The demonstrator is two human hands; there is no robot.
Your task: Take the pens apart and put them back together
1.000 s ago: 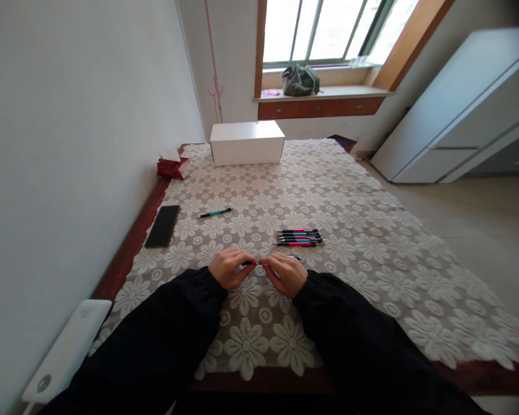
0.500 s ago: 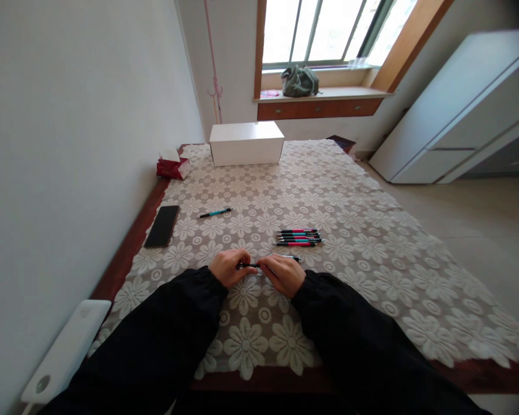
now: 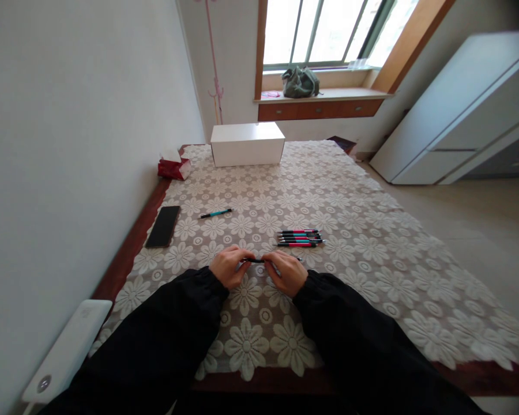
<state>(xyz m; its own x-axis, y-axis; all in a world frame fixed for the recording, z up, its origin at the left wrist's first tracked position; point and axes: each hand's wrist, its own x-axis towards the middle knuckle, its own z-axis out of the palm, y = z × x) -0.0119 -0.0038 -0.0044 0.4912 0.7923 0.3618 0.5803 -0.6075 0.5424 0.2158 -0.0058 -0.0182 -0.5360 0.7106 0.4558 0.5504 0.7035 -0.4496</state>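
Observation:
Between my two hands runs a slim black pen (image 3: 255, 260), held level just over the lace tablecloth (image 3: 246, 346). My left hand (image 3: 230, 266) pinches its left end, and my right hand (image 3: 286, 272) pinches the right end; the fingers cover both ends. Beyond my right hand lies a row of several pens (image 3: 299, 237) with black, red and teal barrels. The tip of another pen (image 3: 299, 259) pokes out from behind my right hand, mostly hidden. Farther off to the left rests a single teal and black pen (image 3: 216, 213).
A black phone (image 3: 163, 226) lies at the table's left side, with a red tissue pack (image 3: 174, 169) farther back. Near the far edge stands a white box (image 3: 247, 147). A white power strip (image 3: 69, 349) is at the lower left, by the wall.
My hands have lifted the pen slightly and moved a little apart, so more of its black middle shows. The other pens stay where they were.

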